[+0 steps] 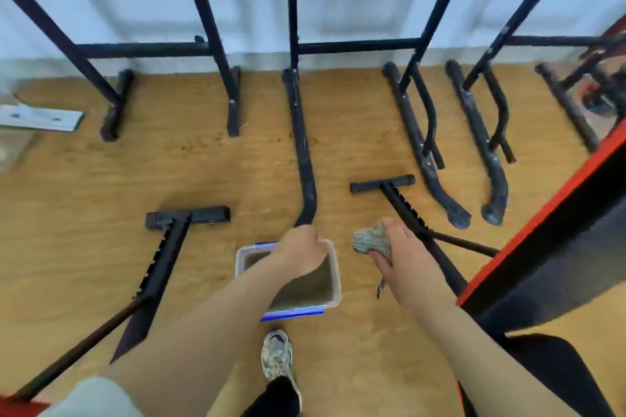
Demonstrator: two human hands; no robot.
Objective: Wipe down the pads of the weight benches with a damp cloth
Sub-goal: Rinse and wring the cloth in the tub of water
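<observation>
- The left hand (299, 252) reaches forward from a bare, nearly straight arm, back of the hand up. Its fingers are curled over the far right corner of the clear container (241, 259), clamped on its rim.
- The right hand (396, 247) is just right of the container, level with its far end. The wrist is slightly bent and the fingers are closed tight round a bunched grey cloth (371, 240).
- A thin patterned strand hangs from the cloth beside the container's right wall.
- The black bench pad (542, 230) with its red edge lies well right of the container, slanting away past the right forearm.
- A shoe (277, 355) stands on the wooden floor (84, 196) just nearer than the container.
- A black bench frame (169, 247) lies left of the container.
</observation>
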